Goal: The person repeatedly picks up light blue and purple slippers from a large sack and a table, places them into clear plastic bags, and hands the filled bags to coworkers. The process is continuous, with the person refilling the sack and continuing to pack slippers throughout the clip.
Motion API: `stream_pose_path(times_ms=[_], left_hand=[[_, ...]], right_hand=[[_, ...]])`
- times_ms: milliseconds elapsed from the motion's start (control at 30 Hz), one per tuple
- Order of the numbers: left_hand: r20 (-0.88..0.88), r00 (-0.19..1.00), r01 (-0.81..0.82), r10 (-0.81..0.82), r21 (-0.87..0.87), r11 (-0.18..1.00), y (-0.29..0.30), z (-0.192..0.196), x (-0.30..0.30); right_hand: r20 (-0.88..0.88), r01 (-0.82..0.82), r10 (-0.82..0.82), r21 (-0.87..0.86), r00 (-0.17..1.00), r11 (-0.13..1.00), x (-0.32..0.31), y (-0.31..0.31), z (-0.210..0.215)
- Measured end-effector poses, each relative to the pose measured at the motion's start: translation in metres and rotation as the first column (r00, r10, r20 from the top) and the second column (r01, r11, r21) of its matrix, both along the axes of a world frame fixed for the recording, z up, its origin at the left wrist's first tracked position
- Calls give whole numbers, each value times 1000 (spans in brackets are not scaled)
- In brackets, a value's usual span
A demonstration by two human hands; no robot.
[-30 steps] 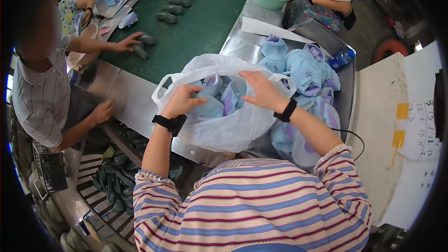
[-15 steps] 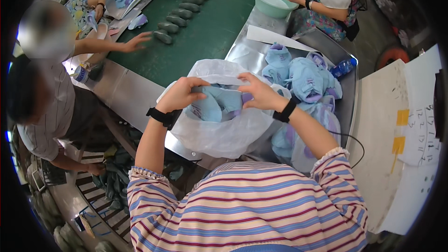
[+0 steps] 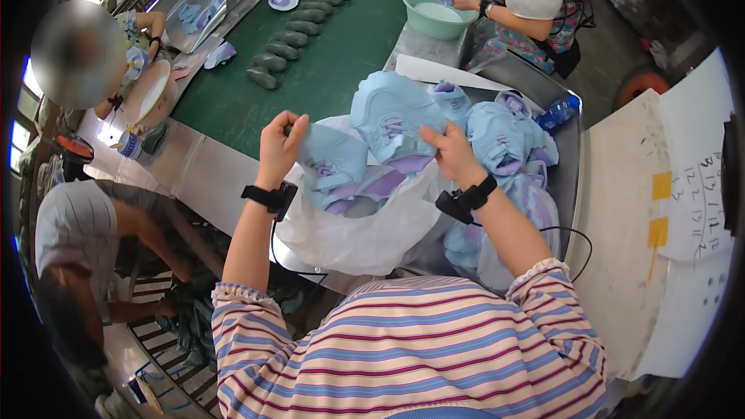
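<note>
A long, flat green belt (image 3: 341,66) stretches beyond the crumpled white plastic bag (image 3: 349,247), with a heap of light-blue and purple fabric shoe uppers (image 3: 500,140) to the bag's right. Over the bag's mouth, the right hand (image 3: 456,155) pinches one pale-blue, purple-laced upper (image 3: 388,109), the left hand (image 3: 278,149) a second upper (image 3: 334,157).

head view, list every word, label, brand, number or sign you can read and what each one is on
White sheet at right: handwritten numbers in dark ink, not copied out here.
Blue bottle: any label is too small to read.
Blue-and-white container at left: markings too small to read.
Light-blue shoe pieces: purple details, no legible words.
White plastic bag: no text visible.
</note>
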State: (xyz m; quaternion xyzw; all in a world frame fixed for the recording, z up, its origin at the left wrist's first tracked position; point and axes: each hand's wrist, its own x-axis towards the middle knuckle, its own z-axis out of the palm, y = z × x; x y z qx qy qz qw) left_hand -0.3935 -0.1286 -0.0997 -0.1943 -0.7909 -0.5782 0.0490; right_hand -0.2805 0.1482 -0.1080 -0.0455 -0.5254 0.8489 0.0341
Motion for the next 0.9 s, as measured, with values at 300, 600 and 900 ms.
stream_pose_path(times_ms=[300,600,900], left_hand=[[190,981,14,-25,60,998,56,5,-14],[273,840,346,-470,398,850,130,-2,26],[216,955,99,-203,412,906,65,-19,59]], right_hand=[[129,-141,196,-349,972,926,27,47,17],[232,63,-86,107,969,992,51,63,18],[244,161,-456,713,856,683,39,113,20]])
